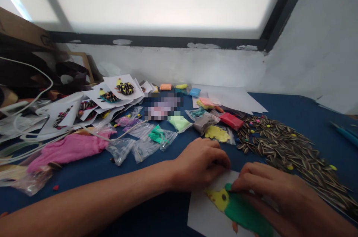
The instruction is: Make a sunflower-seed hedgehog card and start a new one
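At the lower right of the frame, clay figure (246,214): laid flat on a sheet of white paper (203,211), with a yellow head, a dark eye, a green body and little orange-brown feet. Part of the body is covered by the hand above it.

Right hand (264,188): bent over the figure, fingertips touching the green just behind the head. Whether that bit is being pinched or only pressed can't really be made out, since the fingers are in the way.

Left hand (205,164): fingers curled, set at the paper's upper left edge. Seems to be used for steadying the sheet, but nothing clearly gripped can be seen, so no promises on that.

Green edge: looks like the step in hand, tbh. The clay is apparently being shaped or pressed along the top of the body, right where it meets the yellow.

Next move: a light touch is called for, with the paper kept from sliding and the eye left unsmudged. Too much push and the yellow could get dented.

Sunflower seeds (293,158): piled at the right of the frame, near the right hand. None can be seen on the visible green, while similar figures on the cards (124,89) at the upper left are covered in them. Probably a job for once the green is settled.

Clay packets (231,121): scattered across the middle of the blue tabletop (140,201), beyond the left hand. Not being touched.
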The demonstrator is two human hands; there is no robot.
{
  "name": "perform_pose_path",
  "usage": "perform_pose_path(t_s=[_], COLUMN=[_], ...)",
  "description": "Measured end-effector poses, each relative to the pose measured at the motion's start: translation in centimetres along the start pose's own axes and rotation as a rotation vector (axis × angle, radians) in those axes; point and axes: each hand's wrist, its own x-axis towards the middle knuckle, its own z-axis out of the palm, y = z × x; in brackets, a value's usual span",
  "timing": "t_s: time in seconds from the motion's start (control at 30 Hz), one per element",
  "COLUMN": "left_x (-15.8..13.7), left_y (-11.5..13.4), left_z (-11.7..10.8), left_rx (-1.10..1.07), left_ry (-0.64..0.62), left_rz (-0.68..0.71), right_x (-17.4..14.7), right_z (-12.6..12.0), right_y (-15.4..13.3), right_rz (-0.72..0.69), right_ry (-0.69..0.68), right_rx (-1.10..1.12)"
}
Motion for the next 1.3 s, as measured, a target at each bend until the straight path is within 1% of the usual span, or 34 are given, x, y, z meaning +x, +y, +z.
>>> perform_pose_path(t_s=[0.13,0.27,0.4,0.47,0.63,0.73,0.87,0.97,1.03,1.1,1.17,1.23,1.27,1.3], left_x=[0.0,0.0,0.0,0.0,0.0,0.0,0.0,0.0,0.0,0.1,0.1,0.1,0.2,0.2], left_y=[-0.1,0.0,0.1,0.1,-0.1,0.0,0.1,0.2,0.1,0.1,0.2,0.3,0.3,0.4], left_z=[0.1,0.1,0.0,0.0,0.0,0.0,0.0,-0.1,-0.1,-0.1,-0.2,-0.2,-0.3,-0.3], left_rx=[-0.006,-0.003,0.008,0.010,0.008,0.014,0.030,0.034,0.032,0.034,0.034,0.029,0.027,0.027], left_ry=[0.004,0.004,-0.008,-0.013,-0.004,-0.013,-0.033,-0.038,-0.034,-0.030,-0.032,-0.038,-0.043,-0.048], left_rz=[0.001,-0.005,-0.016,-0.017,-0.011,-0.017,-0.033,-0.029,-0.024,-0.026,-0.031,-0.034,-0.035,-0.037], right_x=[0.0,0.2,0.1,0.0,0.1,0.3,0.3,0.3,0.3,0.4,0.6,0.7,0.7,0.6], right_z=[0.0,0.0,0.1,0.3,0.5,0.3,-0.3,-0.5,-0.6,-0.9,-1.5,-2.1,-2.4,-2.5], right_y=[0.0,-0.1,-0.3,-0.4,-0.1,-0.4,-1.1,-1.4,-1.3,-0.9,-0.1,0.9,1.5,2.1], right_rz=[-0.006,-0.022,-0.031,-0.044,-0.128,-0.138,-0.106,-0.069,-0.049,-0.052,-0.073,-0.078,-0.056,-0.030], right_ry=[-0.003,-0.011,0.044,0.065,0.127,0.100,0.014,0.011,0.035,0.101,0.240,0.387,0.432,0.444], right_rx=[-0.054,-0.047,-0.037,-0.077,-0.232,-0.277,-0.336,-0.310,-0.284,-0.270,-0.296,-0.373,-0.425,-0.470])
